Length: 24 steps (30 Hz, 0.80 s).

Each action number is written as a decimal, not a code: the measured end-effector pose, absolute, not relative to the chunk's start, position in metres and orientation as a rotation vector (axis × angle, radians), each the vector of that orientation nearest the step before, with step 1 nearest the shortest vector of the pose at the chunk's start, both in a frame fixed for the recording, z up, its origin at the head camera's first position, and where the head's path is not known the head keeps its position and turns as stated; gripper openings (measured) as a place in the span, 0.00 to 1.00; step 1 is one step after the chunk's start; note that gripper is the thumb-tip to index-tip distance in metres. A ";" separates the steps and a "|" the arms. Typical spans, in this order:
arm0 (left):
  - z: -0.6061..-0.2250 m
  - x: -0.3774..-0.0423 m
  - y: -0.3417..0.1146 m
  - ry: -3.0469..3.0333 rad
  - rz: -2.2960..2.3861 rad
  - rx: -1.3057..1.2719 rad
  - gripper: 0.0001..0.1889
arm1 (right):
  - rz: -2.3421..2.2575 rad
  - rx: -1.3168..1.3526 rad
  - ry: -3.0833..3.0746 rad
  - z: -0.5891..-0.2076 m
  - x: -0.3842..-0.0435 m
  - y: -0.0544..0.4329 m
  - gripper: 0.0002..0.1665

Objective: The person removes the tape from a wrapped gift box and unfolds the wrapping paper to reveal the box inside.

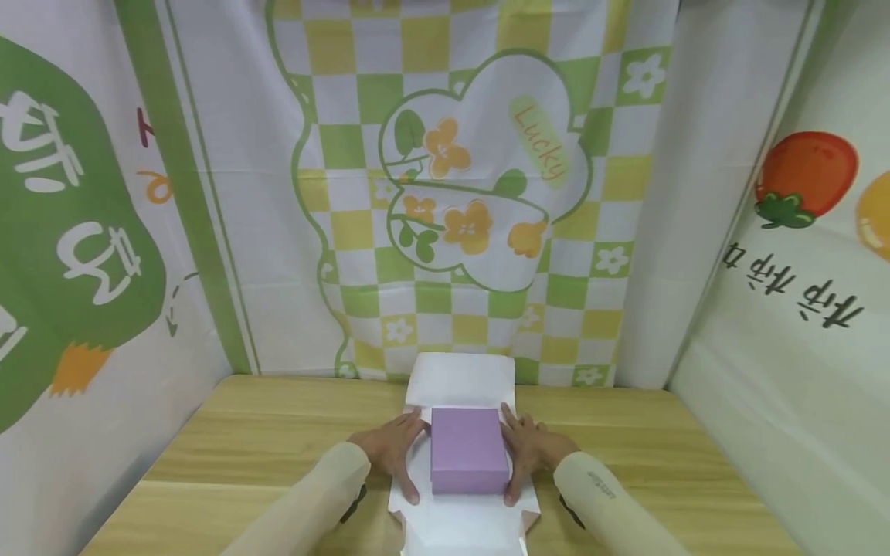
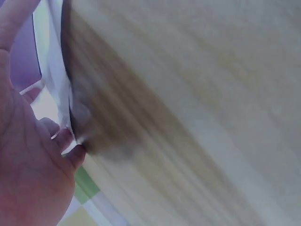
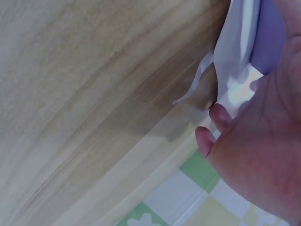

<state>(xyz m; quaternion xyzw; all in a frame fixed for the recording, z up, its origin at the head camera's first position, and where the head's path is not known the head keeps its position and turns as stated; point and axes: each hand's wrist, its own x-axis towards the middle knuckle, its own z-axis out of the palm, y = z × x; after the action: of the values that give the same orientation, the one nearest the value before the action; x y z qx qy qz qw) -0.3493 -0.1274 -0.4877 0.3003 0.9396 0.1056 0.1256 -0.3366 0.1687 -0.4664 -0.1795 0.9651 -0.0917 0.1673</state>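
A purple box (image 1: 469,449) lies on an unfolded white carton (image 1: 462,529), whose back flap tilts up toward the backdrop. At the box's left side is my left hand (image 1: 396,448), thumb and fingers spread over the carton. My right hand (image 1: 534,449) is spread along the right side of the box, close against it. In the left wrist view, fingertips (image 2: 77,155) reach the carton's edge beside the purple side. The right wrist view has the white carton edge (image 3: 235,47) and purple box (image 3: 269,40) next to the palm; some fingers are hidden.
The wooden table (image 1: 278,440) extends to both sides of the carton. A checkered cloth backdrop (image 1: 473,324) hangs behind its far edge, with printed side cloths (image 1: 779,309) left and right. A thin white strip (image 3: 195,82) sticks out from the carton's right side.
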 end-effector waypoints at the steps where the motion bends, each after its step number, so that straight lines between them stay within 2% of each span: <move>1: -0.487 -0.350 -0.127 2.749 0.276 0.844 0.64 | -0.251 -0.489 2.749 -0.467 -0.337 0.169 0.84; 4: -0.484 -0.351 -0.127 2.794 0.192 0.781 0.67 | -0.227 -0.459 2.764 -0.468 -0.340 0.169 0.84; 9: -0.482 -0.351 -0.128 2.818 0.139 0.785 0.64 | -0.273 -0.493 2.754 -0.466 -0.340 0.170 0.83; 17: -0.490 -0.356 -0.134 2.768 0.217 0.793 0.64 | -0.156 -0.618 2.783 -0.456 -0.339 0.155 0.84; 24: -0.488 -0.356 -0.128 2.780 0.124 0.757 0.64 | -0.068 -0.487 2.779 -0.459 -0.344 0.153 0.82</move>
<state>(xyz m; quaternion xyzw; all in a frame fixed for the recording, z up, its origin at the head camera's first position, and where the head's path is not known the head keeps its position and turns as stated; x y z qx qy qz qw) -0.3561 -0.1278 -0.4875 0.2603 0.9560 0.0427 0.1285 -0.3444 0.1526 -0.4587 -0.1703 0.9722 -0.0238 0.1590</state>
